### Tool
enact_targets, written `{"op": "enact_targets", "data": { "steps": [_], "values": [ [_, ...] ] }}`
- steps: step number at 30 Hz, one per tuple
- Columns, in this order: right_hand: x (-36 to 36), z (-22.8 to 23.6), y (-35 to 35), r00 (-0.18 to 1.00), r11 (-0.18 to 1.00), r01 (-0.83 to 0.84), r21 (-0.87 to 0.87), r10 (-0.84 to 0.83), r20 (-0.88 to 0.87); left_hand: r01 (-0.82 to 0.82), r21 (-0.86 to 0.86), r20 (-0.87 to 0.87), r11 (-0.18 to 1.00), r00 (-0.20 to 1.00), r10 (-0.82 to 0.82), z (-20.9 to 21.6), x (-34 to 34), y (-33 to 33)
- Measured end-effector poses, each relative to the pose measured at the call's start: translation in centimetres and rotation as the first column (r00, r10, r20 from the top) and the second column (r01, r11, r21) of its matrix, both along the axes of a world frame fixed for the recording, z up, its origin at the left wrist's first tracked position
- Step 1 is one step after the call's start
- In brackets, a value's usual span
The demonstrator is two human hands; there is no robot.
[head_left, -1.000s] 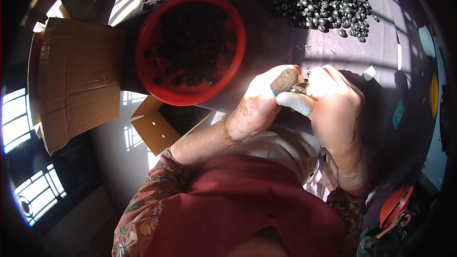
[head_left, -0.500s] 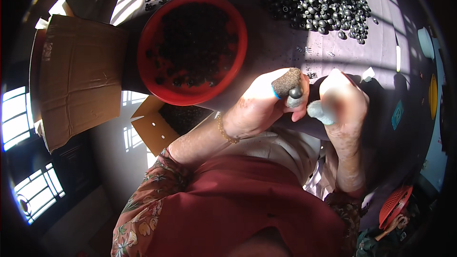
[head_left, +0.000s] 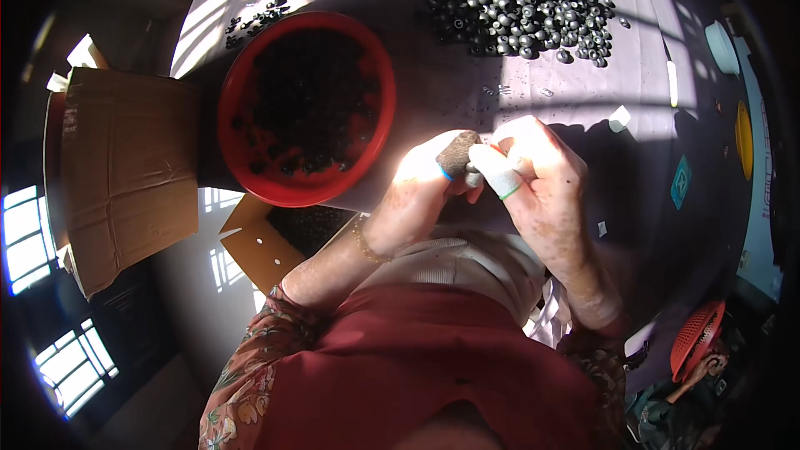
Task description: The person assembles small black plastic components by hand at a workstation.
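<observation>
Both my hands meet over the purple-grey tablecloth, in front of my body. My left hand (head_left: 425, 173) has a dark, fuzzy finger cover (head_left: 457, 155) with a blue edge. Its fingers are closed in a pinch round a shiny black bead, now mostly hidden behind the fingers. My right hand (head_left: 542, 167) wears a pale finger cover (head_left: 497, 173) with a green edge, and its closed fingertips press against those of the left. What the right fingertips hold is hidden. A red basin (head_left: 388, 100) of dark round pieces stands beyond my left hand.
Many shiny black beads (head_left: 533, 17) lie heaped at the far side. Small dark bits (head_left: 267, 15) lie left of them. A cardboard box (head_left: 133, 167) stands left, an open carton (head_left: 250, 237) below the basin. A red basket (head_left: 696, 337) is at lower right.
My right hand has moved left and closed up against my left hand, covering the bead that showed there. The whole view has shifted slightly.
</observation>
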State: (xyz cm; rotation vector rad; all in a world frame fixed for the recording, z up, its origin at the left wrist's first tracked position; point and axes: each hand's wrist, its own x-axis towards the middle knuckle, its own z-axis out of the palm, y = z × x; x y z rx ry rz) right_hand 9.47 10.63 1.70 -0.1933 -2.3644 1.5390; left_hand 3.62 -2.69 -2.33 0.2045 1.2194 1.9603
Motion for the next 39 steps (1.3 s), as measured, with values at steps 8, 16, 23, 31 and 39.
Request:
{"op": "enact_targets", "data": {
  "steps": [8,16,23,31,39],
  "values": [
    [-2.1,-5.8,8.7,0.945,0.783,0.16,0.601,0.055,-0.324,-0.653,-0.243,-0.859,0.718,0.488,0.153,0.1,-4.8,-6.3],
    [-5.0,-9.3,15.8,0.997,0.247,0.079,0.966,-0.007,-0.08,-0.836,-0.086,-0.965,0.541,0.205,0.164,-1.1,-6.6,-8.7],
    [-5.6,-10.0,14.9,0.969,0.369,0.246,0.896,-0.078,-0.234,-0.707,0.006,-0.927,0.707,0.261,0.269,-0.7,-4.0,-5.4],
    [-5.6,-10.9,15.4,0.947,0.285,0.32,0.904,-0.124,-0.296,-0.521,-0.168,-0.945,0.837,0.328,0.015,-1.1,-1.4,-2.5],
    [-4.5,-8.3,13.5,0.981,0.666,0.17,0.726,-0.045,-0.189,-0.263,-0.204,-0.821,0.943,0.57,-0.019,-1.2,-0.1,0.9]
  ]
}}
